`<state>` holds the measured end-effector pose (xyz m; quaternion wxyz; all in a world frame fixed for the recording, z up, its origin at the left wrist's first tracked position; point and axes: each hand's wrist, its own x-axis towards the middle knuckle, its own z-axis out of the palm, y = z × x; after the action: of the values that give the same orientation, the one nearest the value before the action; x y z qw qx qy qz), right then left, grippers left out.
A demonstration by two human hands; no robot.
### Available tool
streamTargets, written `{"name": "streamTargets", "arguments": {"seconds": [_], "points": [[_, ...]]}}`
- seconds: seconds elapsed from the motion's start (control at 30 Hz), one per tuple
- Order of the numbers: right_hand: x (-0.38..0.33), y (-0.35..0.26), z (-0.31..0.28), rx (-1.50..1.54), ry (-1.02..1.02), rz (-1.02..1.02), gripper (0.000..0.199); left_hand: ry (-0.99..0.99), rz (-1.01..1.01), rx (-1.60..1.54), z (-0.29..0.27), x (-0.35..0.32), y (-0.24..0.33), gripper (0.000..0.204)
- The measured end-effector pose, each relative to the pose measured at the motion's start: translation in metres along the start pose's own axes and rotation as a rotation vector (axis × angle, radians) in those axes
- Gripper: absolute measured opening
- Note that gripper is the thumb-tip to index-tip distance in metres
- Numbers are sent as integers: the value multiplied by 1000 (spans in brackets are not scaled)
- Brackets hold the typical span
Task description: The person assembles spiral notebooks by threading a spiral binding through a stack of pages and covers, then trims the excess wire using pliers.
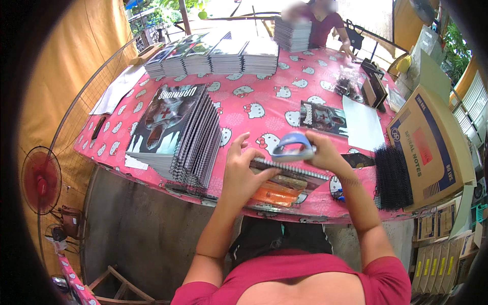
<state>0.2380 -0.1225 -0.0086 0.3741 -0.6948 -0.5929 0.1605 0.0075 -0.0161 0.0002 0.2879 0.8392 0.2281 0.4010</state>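
Observation:
My left hand (245,170) grips a notebook (282,189) with an orange and brown cover, tilted up near the table's front edge. Its punched or coiled edge faces up, with the thumb on the cover. In my right hand (325,151) is a blue and white ring-shaped thing (293,147), just above that edge; its exact kind is unclear. Left of my left hand stands a tall stack of spiral notebooks (168,122) with dark covers. Beyond my right hand lie a single dark notebook cover (324,119) and a white sheet (363,123).
Black plastic spiral coils (394,178) lean against an open carton (427,147) at the right. Several notebook stacks (216,58) line the far side of the pink patterned table (249,112). Another person (330,28) is across it, by a further stack. A red fan (41,179) stands left.

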Motion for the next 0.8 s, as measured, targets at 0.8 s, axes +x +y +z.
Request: {"name": "streamTargets", "arguments": {"seconds": [0.8], "points": [[9, 40, 31, -388, 96, 54, 52, 130, -407, -932, -7, -14, -43, 29]]}}
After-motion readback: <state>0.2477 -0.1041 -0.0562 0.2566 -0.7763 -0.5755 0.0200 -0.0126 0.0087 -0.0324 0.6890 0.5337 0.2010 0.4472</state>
